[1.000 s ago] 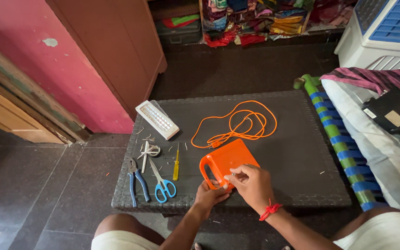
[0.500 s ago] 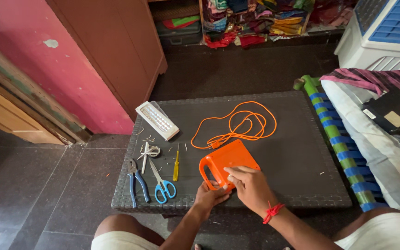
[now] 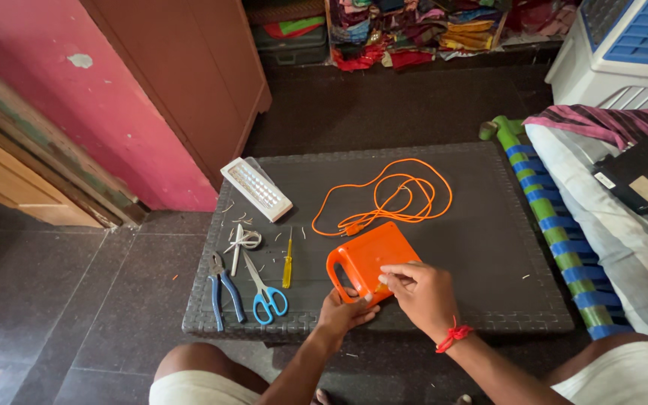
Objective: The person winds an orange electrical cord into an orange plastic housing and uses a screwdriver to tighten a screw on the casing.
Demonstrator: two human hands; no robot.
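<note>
1. The left hand (image 3: 344, 313) grips the near edge of the orange case (image 3: 369, 260) at the table's (image 3: 489, 300) 6 o'clock.
2. The right hand (image 3: 421, 292) – fingers pinched – presses on the case.
3. The orange cord (image 3: 391, 196) lies at the case's 12 o'clock – the scissors (image 3: 264, 292) at 9.

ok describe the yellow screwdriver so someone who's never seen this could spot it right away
On the low dark table, look at the row of tools left of the orange case. The screwdriver lies next to the blue-handled scissors, on the side nearer the case. It is the only slim, straight tool with a yellow handle.
</note>
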